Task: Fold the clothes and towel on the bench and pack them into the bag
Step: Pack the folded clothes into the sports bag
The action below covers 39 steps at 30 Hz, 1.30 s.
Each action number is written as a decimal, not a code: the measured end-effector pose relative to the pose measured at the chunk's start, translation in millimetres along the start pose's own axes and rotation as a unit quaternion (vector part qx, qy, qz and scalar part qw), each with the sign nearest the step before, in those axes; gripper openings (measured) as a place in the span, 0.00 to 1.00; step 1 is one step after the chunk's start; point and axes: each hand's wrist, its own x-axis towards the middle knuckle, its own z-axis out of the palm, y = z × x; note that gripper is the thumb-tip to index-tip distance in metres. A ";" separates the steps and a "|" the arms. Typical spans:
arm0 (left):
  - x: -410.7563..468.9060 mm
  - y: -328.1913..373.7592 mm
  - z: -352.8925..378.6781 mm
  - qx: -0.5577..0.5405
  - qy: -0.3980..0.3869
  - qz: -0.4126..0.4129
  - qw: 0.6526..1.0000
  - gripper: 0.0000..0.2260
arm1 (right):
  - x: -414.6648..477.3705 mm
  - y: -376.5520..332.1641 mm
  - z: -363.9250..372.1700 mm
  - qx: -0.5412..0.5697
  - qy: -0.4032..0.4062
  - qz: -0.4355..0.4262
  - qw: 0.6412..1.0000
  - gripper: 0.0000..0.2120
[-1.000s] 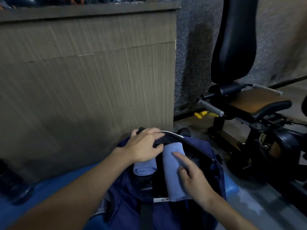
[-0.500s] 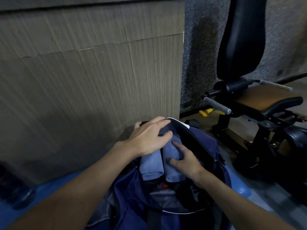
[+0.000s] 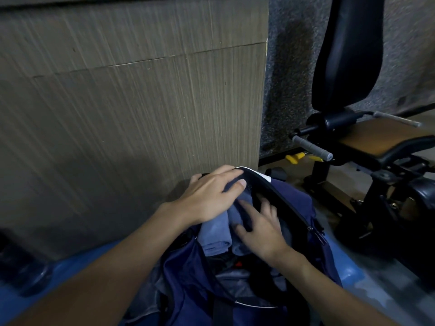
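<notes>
A person packs a navy bag (image 3: pixel 289 231) that sits open on a blue worktop (image 3: pixel 77 264), its mouth facing up and its black, white-piped rim (image 3: pixel 249 174) arching over the far side. Two rolls of light blue cloth, which may be the towel or folded clothes, lie side by side in the opening: the left roll (image 3: pixel 215 231) half out over the near edge, the right roll (image 3: pixel 240 212) pushed further under the rim. The left hand (image 3: pixel 209 196) rests flat across the far ends of both rolls, fingers (image 3: pixel 235 184) spread and extended rather than gripping, apparently to pin the cloth down so the rolls do not unwind or spring back out. The right hand (image 3: pixel 261 227) is inside the mouth just beside the right roll, its fingers splayed and blurred with movement, closed on nothing; it seems to be tucking that roll deeper and pressing the bag's side outward to make room. Rolling the cloth and standing the rolls parallel looks like a way to use the narrow opening fully. A zip pull (image 3: pixel 319 234) hangs on the right side, so the bag is not yet closed. A gym machine (image 3: pixel 353 147) stands well apart to the right and a wood-grain wall (image 3: pixel 131 102) rises behind. No loose clothes are visible on the worktop, suggesting packing is near its end.
</notes>
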 end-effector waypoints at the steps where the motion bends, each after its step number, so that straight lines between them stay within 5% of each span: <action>1: -0.8 0.3 0.3 -0.001 -0.001 0.002 1.000 0.37 | -1.5 1.2 1.1 -0.027 -0.005 -0.018 0.999 0.34; 11: -5.3 -9.7 6.0 -0.013 -0.020 0.024 0.999 0.35 | 9.7 15.1 12.3 -0.057 -0.096 -0.027 0.993 0.39; 15: -6.0 -12.1 7.9 0.000 -0.033 0.027 0.999 0.34 | 8.8 17.7 12.6 -0.047 -0.112 -0.025 0.992 0.51; 19: -5.5 -12.3 9.4 0.000 -0.035 0.032 0.999 0.34 | 11.1 18.0 17.1 -0.063 -0.117 -0.027 0.991 0.41; 32: -21.7 -3.3 10.8 0.072 -0.067 0.001 0.995 0.28 | 15.1 8.8 8.9 -0.072 -0.156 -0.004 0.985 0.41; 39: -60.7 -17.4 6.7 0.011 -0.018 0.014 1.000 0.22 | -18.5 -23.1 -9.7 -0.143 0.017 -0.050 0.988 0.18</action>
